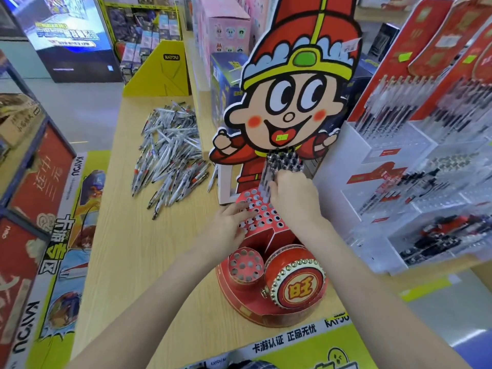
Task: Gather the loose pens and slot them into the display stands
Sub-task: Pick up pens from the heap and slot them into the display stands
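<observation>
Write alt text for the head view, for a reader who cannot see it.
The right hand grips a bundle of pens over the red perforated display stand, where the left hand rests. A pile of loose pens lies on the wooden table beside a cartoon cutout.

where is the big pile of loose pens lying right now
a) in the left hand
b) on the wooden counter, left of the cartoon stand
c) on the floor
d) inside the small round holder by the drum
b: the pile of loose pens lies spread on the wooden counter to the left of the cartoon stand, while the left hand rests flat on the perforated red tray and holds none.
</observation>
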{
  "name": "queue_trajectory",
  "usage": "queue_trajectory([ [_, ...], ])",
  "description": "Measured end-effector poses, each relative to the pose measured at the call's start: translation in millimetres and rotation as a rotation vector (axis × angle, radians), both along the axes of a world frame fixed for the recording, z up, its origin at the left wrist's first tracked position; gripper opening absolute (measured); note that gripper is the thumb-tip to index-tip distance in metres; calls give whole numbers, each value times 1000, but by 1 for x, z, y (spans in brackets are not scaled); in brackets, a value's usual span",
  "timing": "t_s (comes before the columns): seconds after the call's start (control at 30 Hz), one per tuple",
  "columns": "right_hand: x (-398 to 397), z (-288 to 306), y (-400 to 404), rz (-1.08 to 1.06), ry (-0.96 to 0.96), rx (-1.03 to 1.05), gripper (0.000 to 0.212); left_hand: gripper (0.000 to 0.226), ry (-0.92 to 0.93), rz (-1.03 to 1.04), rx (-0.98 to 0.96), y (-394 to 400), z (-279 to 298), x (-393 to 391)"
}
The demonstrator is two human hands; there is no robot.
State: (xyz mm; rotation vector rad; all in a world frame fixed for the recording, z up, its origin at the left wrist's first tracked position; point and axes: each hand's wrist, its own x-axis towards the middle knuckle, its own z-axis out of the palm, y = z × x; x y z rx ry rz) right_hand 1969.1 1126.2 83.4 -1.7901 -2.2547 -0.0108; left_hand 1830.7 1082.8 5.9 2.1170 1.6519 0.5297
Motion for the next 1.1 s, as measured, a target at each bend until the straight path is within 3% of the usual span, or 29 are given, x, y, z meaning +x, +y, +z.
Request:
queue_trajectory([
  [0.13,3,-7,-5,-45,87,-35,33,47,-19,-2,20,1,-3,-1],
  [0.3,-1,-20,-3,-86,136,4,28,48,-29,-2,39,-1,-8,-3],
  [0.43,6,-17,-7,-127,79,10,37,44,-105,-25,14,1,-8,-8],
  [0.53,-4,-15,-20,-30,236,49,35,37,-194,96,-42,-2,-17,-36],
  [0.73,-111,-81,-4,234,353,-413,33,37,-55,377,-172,-14,-57,-135],
  [0.83,-170,-128,39,145,344,-634,43,38,-3,407,-202,2,-71,-182],
  [0.93,-216,-166,90,-62,390,-707,45,40,51,407,-209,41,-86,-210],
  [1.1,-256,-204,130,-302,228,-562,37,51,309,448,-205,105,-123,-206],
])
